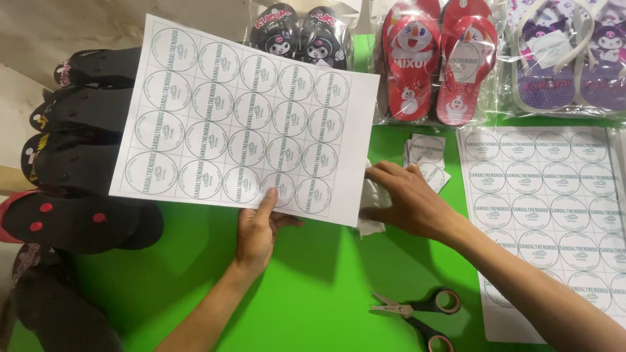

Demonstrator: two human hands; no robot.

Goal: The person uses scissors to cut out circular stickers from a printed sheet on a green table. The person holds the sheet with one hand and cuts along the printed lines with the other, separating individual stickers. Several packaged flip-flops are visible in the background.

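There is a single view, from the person's head, looking steeply down and forward onto the green surface point(313, 274). It sits close: both forearms enter from the bottom edge, and packaged sandals point(433, 62) beyond the surface's far side fill the top edge.

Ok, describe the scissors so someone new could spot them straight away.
Start at the green table and go to its near edge, below the right hand. The scissors lie there, slightly open, with dark handles ringed in pink, the only tool among paper sheets and sandals.
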